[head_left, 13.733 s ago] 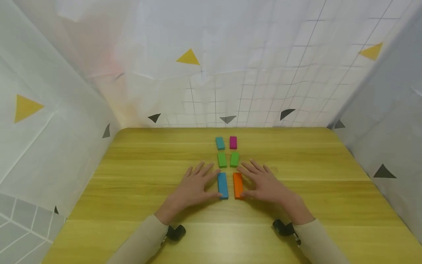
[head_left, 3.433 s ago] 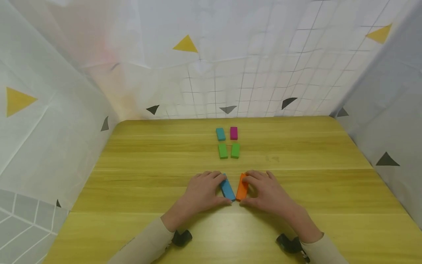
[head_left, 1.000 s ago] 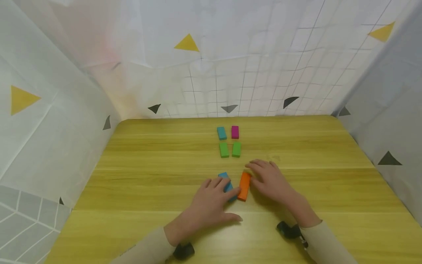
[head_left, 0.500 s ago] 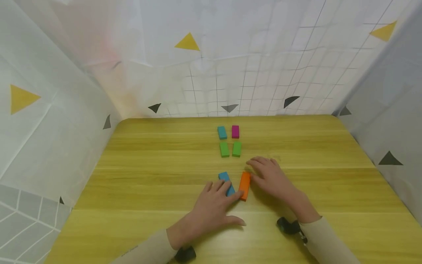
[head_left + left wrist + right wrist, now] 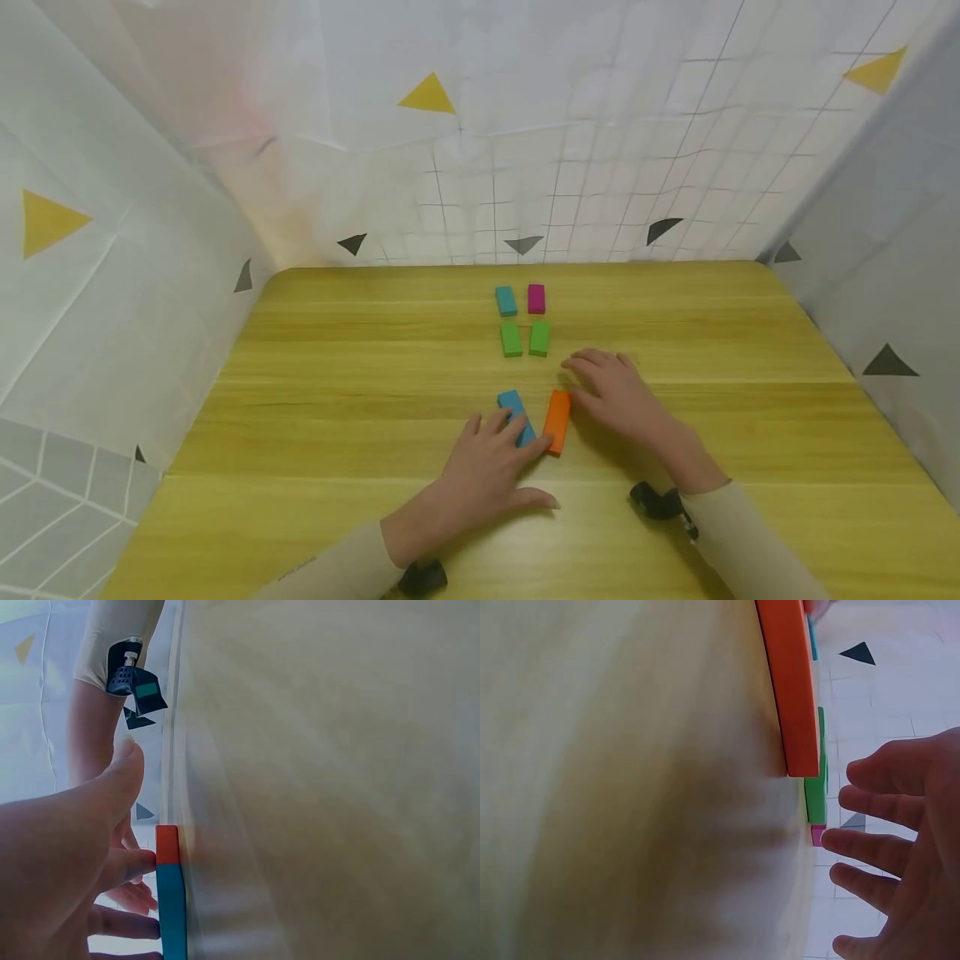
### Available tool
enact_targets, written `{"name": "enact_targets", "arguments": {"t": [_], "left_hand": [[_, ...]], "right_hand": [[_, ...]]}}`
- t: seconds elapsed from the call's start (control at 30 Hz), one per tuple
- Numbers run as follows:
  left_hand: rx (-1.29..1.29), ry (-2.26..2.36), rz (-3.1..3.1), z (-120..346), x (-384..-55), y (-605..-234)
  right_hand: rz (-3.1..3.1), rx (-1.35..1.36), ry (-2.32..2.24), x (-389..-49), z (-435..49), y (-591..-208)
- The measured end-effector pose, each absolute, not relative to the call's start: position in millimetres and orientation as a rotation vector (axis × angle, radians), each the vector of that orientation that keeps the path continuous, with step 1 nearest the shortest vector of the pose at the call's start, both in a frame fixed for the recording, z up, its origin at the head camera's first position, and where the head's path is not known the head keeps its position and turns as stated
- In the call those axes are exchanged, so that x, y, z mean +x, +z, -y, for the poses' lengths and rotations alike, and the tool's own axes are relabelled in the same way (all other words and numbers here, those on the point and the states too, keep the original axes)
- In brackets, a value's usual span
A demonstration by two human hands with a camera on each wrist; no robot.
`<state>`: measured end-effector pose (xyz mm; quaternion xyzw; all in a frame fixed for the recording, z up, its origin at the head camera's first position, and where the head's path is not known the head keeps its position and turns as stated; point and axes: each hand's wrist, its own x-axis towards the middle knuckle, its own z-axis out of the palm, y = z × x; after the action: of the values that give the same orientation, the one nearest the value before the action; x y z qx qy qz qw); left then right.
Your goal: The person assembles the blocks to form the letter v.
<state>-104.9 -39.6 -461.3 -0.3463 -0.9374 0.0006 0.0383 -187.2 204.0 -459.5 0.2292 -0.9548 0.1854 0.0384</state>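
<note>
My left hand (image 5: 483,479) lies spread over the near part of a long blue block (image 5: 512,403). Its index fingertip touches the near end of a long orange block (image 5: 558,412), while other fingertips rest on the blue one. The thumb is stretched out, holding nothing. In the left wrist view, the orange block (image 5: 168,844) and blue block (image 5: 172,907) appear end by end. The two blocks lean toward each other at their near ends, part of which my fingers hide. My right hand (image 5: 618,400) hovers just right of the orange block, fingers loosely bent; the right wrist view shows nothing in it.
Beyond the long blocks lie two short green blocks (image 5: 511,339), side by side. Farther back are a teal block (image 5: 506,301) and a magenta block (image 5: 536,298). White sheets with triangles (image 5: 429,93) wall in the wooden table (image 5: 315,350) at the back and sides.
The blue and orange blocks went from parallel to slanted, near ends together. Both hands have since loosened their hold; the left spread across both blocks, the right drew back and away from the orange one.
</note>
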Motion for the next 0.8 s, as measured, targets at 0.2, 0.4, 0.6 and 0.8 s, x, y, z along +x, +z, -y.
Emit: {"name": "enact_targets", "arguments": {"t": [0.2,0.4,0.6,0.8], "left_hand": [[-1.060,0.022,2.848,40,-106,-461],[-1.055,0.009,2.884,39,-104,-462],[-1.048,-0.036,2.940,38,-102,-462],[-1.054,-0.035,2.944,37,-102,-459]], "right_hand": [[2.921,0.716,0.539,-197,-205,-457],[2.939,0.708,0.543,-204,-200,-455],[2.952,0.697,0.555,-212,-196,-454],[2.951,0.712,0.516,-224,-194,-456]]}}
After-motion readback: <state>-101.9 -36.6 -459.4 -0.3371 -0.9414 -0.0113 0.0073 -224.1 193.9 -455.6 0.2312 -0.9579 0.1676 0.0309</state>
